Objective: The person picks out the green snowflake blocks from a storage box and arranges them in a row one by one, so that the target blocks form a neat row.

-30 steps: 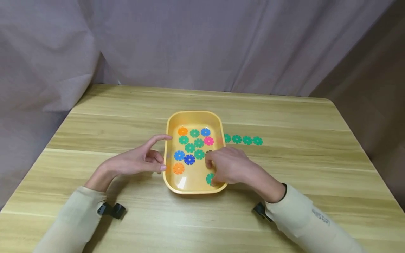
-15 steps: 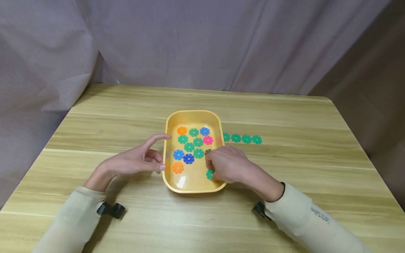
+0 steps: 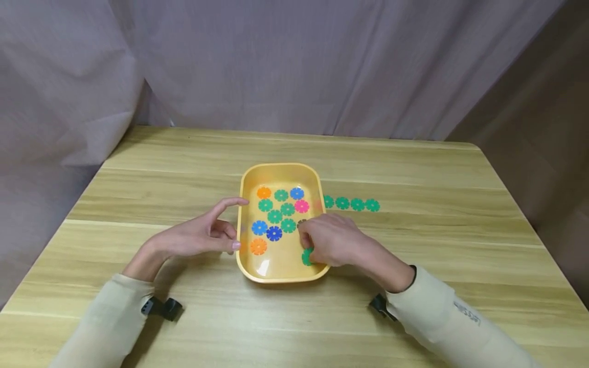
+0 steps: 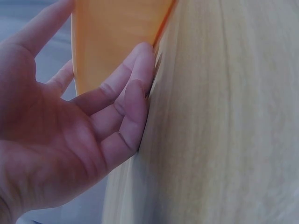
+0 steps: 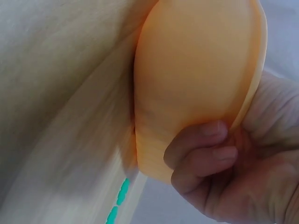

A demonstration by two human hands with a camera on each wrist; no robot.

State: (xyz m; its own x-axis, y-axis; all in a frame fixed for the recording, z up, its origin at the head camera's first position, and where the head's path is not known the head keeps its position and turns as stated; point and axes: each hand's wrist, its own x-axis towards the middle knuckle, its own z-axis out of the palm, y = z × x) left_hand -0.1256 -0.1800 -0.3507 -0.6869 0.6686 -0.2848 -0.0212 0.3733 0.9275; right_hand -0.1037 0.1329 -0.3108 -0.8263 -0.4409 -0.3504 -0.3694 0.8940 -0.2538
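Several flower-shaped snowflake discs lie flat in a yellow tray (image 3: 280, 280): orange, green, blue and one pink disc (image 3: 301, 206). My left hand (image 3: 193, 240) holds the tray's left wall; its index finger and thumb are at the rim, and the other fingers curl against the outside in the left wrist view. My right hand (image 3: 338, 240) reaches over the right rim, thumb and index finger inside at a green disc (image 3: 307, 257) that the thumb partly covers. Two curled fingers (image 5: 201, 163) show outside the wall in the right wrist view. A dark disc (image 3: 301, 224) is half hidden behind that hand.
Right of the tray, a straight row of green discs (image 3: 357, 204) lies on the wooden table (image 3: 437, 204), its near end against the tray. A grey curtain (image 3: 276, 66) hangs behind the table. Black wrist devices (image 3: 163, 308) sit at both cuffs.
The green disc by my right thumb has slid slightly away from the tray's near end. Both hands and the tray stay about where they were; the view shifts a little.
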